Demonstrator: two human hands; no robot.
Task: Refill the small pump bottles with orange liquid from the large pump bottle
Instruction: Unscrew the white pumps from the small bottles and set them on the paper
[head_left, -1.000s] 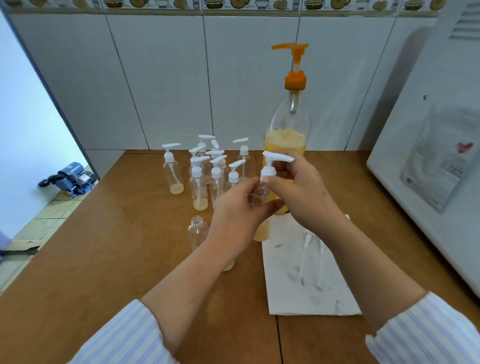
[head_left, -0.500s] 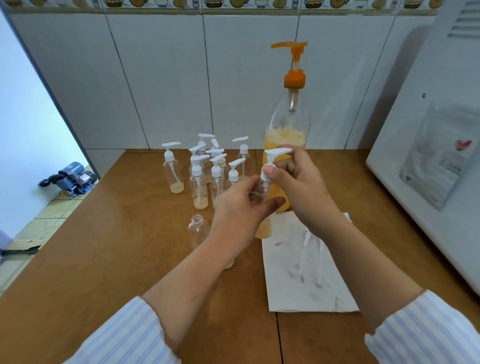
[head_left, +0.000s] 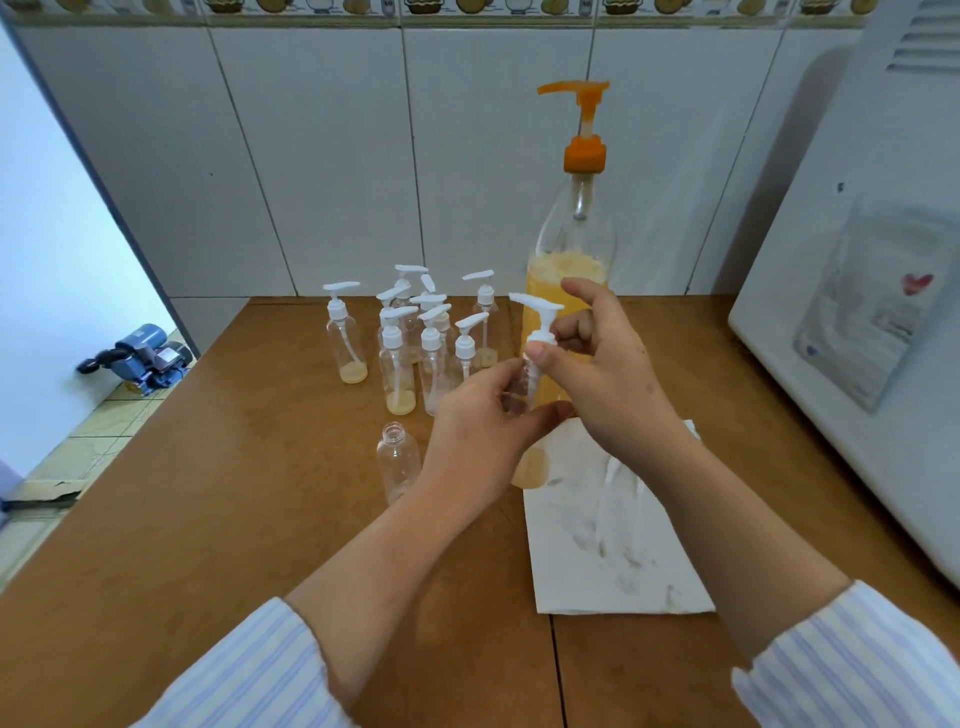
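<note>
The large pump bottle (head_left: 570, 291), about half full of orange liquid, is standing at the back of the wooden table (head_left: 208, 519) against the tiled wall and is serving as reference for all positions below.

Directly in front of it, the left hand (head_left: 480, 415) is gripping a small bottle (head_left: 522, 410), fingers curled round its body. Orange liquid is showing at that bottle's base. The right hand (head_left: 597, 358) is pinching the collar of a white pump head (head_left: 537, 325) between thumb and forefinger, the remaining fingers lifted loosely; the pump's threads are sitting above the neck. Whether it is going on or coming off cannot be told.

To the left of the large bottle, a cluster of capped small bottles (head_left: 426, 343) is standing, several holding only a shallow layer of liquid. In front and to the left, one uncapped bottle (head_left: 397, 462) is standing empty. A stained paper towel (head_left: 613, 530) is lying in front.

Assessment: refilling appears to be at an early stage, with most small bottles remaining nearly empty.
</note>
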